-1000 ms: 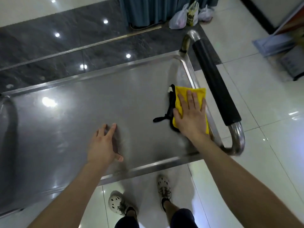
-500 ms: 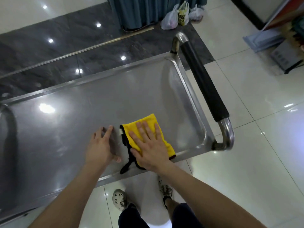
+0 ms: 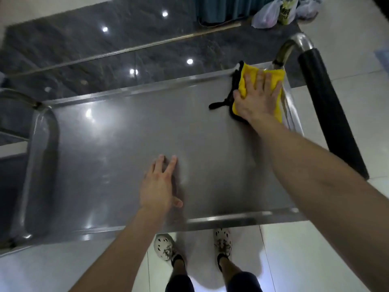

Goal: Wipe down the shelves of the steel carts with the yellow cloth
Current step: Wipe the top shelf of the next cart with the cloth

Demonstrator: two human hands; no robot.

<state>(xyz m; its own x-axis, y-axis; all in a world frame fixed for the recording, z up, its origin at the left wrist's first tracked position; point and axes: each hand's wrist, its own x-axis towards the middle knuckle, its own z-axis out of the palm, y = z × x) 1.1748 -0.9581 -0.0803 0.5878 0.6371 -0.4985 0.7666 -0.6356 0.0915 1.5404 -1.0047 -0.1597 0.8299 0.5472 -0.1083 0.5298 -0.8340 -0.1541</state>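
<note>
My right hand lies flat on the yellow cloth, fingers straight and spread wide, palm pressing down. The cloth sits in the far right corner of the top shelf of the steel cart. It touches the raised rim along the shelf's far side, and its right edge reaches the shelf's right side. A black loop from the cloth's dark edging trails toward the shelf's middle.

My left hand rests on the shelf near its near edge, about mid-length. The palm is down, the fingers are straight and the thumb points right. It holds nothing.

Obstructions around the shelf:
- The handle post rises from the far right corner, just beyond the cloth.
- The black-sleeved bar runs along the shelf's right end, outside the rim.
- My right forearm crosses the shelf's right portion and covers part of the near right corner.
- A curved steel rail closes the shelf's left end.

Surroundings:
- Beyond the shelf's far edge lies a dark floor band that reflects ceiling lights.
- Past the far right corner hang a curtain and stand plastic bags.
- Below the shelf's near edge, my shoes stand on pale tiles.
</note>
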